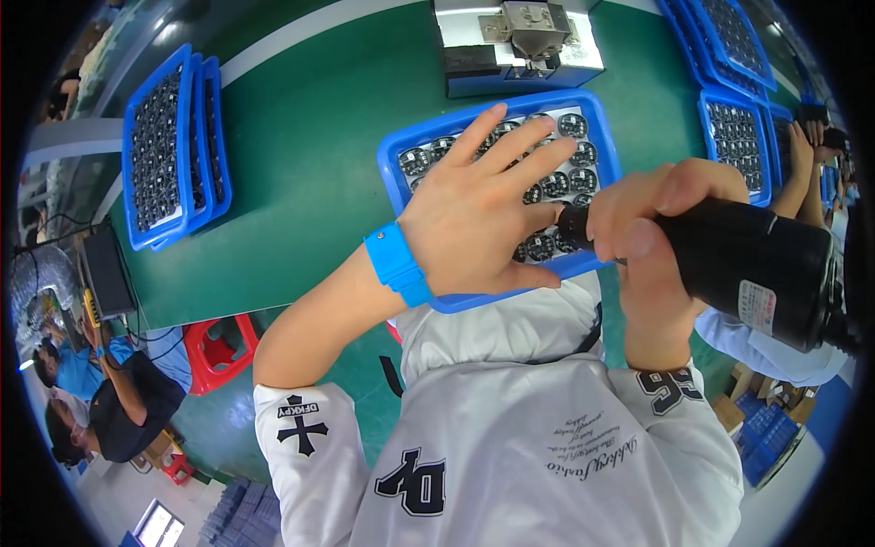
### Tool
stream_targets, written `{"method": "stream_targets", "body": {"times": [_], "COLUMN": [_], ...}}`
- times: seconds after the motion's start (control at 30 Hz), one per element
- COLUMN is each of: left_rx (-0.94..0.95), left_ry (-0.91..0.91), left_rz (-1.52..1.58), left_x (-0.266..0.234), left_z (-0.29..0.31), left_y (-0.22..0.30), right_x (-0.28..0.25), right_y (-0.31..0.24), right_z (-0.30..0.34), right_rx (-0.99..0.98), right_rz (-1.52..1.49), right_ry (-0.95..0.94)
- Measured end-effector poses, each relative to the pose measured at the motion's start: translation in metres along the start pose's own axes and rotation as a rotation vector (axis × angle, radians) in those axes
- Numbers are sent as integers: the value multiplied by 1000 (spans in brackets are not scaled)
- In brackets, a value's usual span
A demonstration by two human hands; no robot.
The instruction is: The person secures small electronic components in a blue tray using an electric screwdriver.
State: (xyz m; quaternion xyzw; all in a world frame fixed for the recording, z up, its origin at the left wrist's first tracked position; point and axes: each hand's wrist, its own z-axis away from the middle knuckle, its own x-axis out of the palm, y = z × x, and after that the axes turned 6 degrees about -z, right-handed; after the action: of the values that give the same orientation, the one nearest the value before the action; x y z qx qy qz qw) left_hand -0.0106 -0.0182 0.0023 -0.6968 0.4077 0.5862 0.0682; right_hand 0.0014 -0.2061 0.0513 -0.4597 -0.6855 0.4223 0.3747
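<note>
A blue tray (390, 155) in front of me holds rows of small round dark circuit boards (583, 155) on a white liner. My left hand (483, 205), with a blue strap (396, 263) at the wrist, lies spread over the tray and hides many of the boards. In my right hand (661, 205) is a black electric screwdriver (747, 260), its nose pointing left over the tray's right half. That nose comes close to my left fingers; whether its tip touches a board is hidden.
Behind the tray stands a metal fixture (524, 46) on the green table (301, 137). Stacked blue trays of boards (173, 146) are at the left, more trays (734, 137) at the far right. A red stool (219, 351) is at lower left. Other people work on both sides.
</note>
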Motion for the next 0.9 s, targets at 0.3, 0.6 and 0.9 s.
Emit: {"method": "stream_targets", "body": {"times": [0.3,0.6,0.9], "left_rx": [-10,-15,-62], "left_ry": [-24,4,69], "left_rz": [-41,-14,-123], "left_x": [-1,-1,1], "left_z": [0,3,7], "left_y": [0,5,15], "right_x": [0,-32,12], "right_y": [-1,-45,-32], "right_z": [2,-38,-119], "right_rx": [-55,-135,-375], "right_rz": [6,-240,-60], "right_ry": [-30,-49,7]}}
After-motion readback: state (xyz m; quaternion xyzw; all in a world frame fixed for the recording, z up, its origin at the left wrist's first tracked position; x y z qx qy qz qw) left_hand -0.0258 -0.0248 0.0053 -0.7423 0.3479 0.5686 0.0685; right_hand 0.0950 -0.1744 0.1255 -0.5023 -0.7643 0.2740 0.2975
